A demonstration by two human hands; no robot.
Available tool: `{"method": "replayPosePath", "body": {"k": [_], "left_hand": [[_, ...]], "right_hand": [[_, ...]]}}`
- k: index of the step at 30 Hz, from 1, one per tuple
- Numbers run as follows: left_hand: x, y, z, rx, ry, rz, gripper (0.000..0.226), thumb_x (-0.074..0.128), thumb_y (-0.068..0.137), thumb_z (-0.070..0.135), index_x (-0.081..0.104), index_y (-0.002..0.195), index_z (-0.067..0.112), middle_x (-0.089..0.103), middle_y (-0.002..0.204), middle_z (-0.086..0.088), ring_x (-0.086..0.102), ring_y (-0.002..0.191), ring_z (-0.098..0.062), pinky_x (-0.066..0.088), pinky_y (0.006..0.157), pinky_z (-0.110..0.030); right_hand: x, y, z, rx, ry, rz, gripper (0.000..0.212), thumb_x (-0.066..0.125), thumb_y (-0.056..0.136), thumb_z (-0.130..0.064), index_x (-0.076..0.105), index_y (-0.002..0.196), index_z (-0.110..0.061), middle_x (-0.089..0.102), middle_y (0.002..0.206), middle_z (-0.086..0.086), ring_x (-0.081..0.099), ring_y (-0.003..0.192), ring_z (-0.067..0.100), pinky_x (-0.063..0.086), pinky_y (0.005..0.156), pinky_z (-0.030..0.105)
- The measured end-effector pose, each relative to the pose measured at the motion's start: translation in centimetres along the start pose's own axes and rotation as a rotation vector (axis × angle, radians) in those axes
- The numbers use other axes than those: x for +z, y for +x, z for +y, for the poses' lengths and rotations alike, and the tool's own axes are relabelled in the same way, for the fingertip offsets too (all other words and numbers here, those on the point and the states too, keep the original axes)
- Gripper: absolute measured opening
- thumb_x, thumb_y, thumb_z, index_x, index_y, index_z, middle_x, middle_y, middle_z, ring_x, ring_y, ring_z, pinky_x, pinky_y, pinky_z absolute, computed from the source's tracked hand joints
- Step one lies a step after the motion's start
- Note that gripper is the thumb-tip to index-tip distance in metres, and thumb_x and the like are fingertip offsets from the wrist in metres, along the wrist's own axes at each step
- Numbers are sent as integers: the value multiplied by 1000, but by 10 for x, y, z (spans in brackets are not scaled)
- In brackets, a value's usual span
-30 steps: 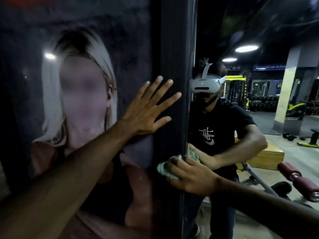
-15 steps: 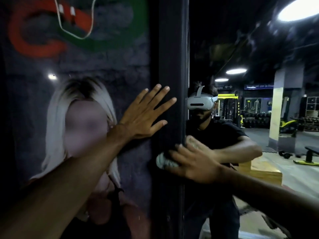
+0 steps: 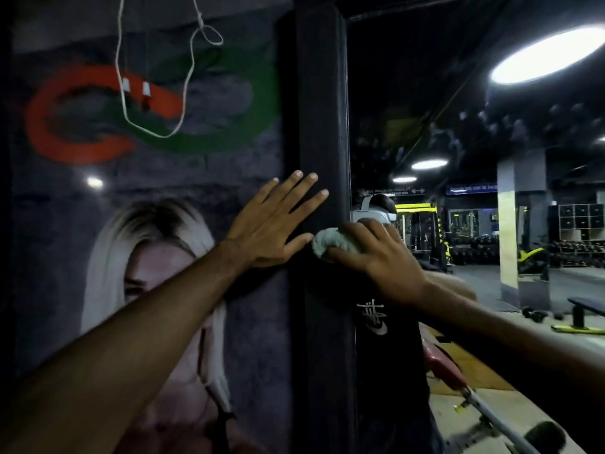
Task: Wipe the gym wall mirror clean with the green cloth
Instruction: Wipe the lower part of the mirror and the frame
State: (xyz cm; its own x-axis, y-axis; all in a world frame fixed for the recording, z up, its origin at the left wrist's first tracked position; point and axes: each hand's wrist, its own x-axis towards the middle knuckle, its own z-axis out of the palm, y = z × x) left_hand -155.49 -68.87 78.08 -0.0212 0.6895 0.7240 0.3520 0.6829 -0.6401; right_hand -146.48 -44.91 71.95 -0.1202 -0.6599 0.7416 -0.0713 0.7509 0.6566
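The wall mirror (image 3: pixel 458 132) fills the right half of the view and reflects the gym and the person wearing the headset. My right hand (image 3: pixel 376 253) grips the balled-up pale green cloth (image 3: pixel 327 244) and presses it against the mirror's left edge, beside the dark frame post (image 3: pixel 322 103). My left hand (image 3: pixel 275 224) lies flat with spread fingers on the wall poster, its fingertips reaching the post. The cloth sits just right of my left thumb.
A printed poster (image 3: pixel 147 191) covers the wall left of the post, and a white cord (image 3: pixel 154 93) hangs over it. In the mirror's reflection I see a bench (image 3: pixel 586 309), weight racks (image 3: pixel 579 247) and a pillar (image 3: pixel 507 240).
My right hand has carried the cloth upward along the mirror's left edge, from waist height to head height of the reflection. My view has tilted up. The left hand stays flat on the wall.
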Motion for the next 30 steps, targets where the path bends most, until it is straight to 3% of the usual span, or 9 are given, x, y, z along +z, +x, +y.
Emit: {"method": "replayPosePath", "body": {"k": [1,4,6,9,12,18,21,24,30], "left_hand": [[-2,3,-2,-23,-12,7,77,34,100,57,15,166,22,9,173,-10,12,160,-29,19,126,-52],[-6,18,-14,-42,-17,6,78,33,100,58,16,166,22,9,173,-10,11,160,-29,19,126,-52],[-8,22,-25,12,3,-2,78,35,99,59,18,166,23,11,173,-9,12,159,-29,18,127,-51],[-10,31,-42,65,40,24,72,38,100,53,23,164,23,16,172,-11,17,158,-30,19,125,-51],[-17,47,-55,-76,0,58,73,37,99,50,23,164,20,18,172,-11,20,158,-31,25,124,-54],[-28,74,-83,5,79,19,74,34,99,56,22,165,24,20,171,-9,24,156,-31,28,122,-53],[-31,85,-96,11,96,46,71,35,99,53,25,164,25,24,170,-7,28,155,-31,30,120,-54],[-35,98,-105,-49,58,62,71,27,100,56,22,165,28,17,172,-5,21,158,-28,24,123,-53],[-51,135,-128,-48,39,30,74,11,96,59,10,165,33,8,174,1,11,160,-24,16,125,-49]], "right_hand": [[2,-1,-3,-18,8,5,40,47,92,-31,48,132,-28,48,130,19,55,106,41,51,80,52],[7,-17,-14,-366,3,-96,39,48,93,-27,54,131,-25,51,129,17,59,102,38,51,79,50],[3,-7,-1,-429,20,-122,35,50,93,-27,56,128,-29,53,129,15,60,101,35,51,78,47],[1,37,35,-338,-30,-59,36,49,92,-29,51,127,-28,52,128,16,59,100,36,51,75,44],[4,64,51,-187,-18,29,39,50,89,-32,50,128,-27,54,127,17,58,100,37,50,75,46],[6,61,59,-402,-17,-44,43,54,85,-33,57,127,-29,57,123,12,55,98,31,47,73,38],[-8,108,91,-170,-37,22,43,50,85,-34,61,126,-30,60,116,12,52,97,31,44,73,40],[-8,123,100,35,-17,124,43,63,83,-34,61,125,-30,57,121,12,50,102,32,46,77,44],[-13,110,100,-185,-12,-27,37,58,84,-42,61,119,-30,52,130,9,53,109,31,48,80,43]]}}
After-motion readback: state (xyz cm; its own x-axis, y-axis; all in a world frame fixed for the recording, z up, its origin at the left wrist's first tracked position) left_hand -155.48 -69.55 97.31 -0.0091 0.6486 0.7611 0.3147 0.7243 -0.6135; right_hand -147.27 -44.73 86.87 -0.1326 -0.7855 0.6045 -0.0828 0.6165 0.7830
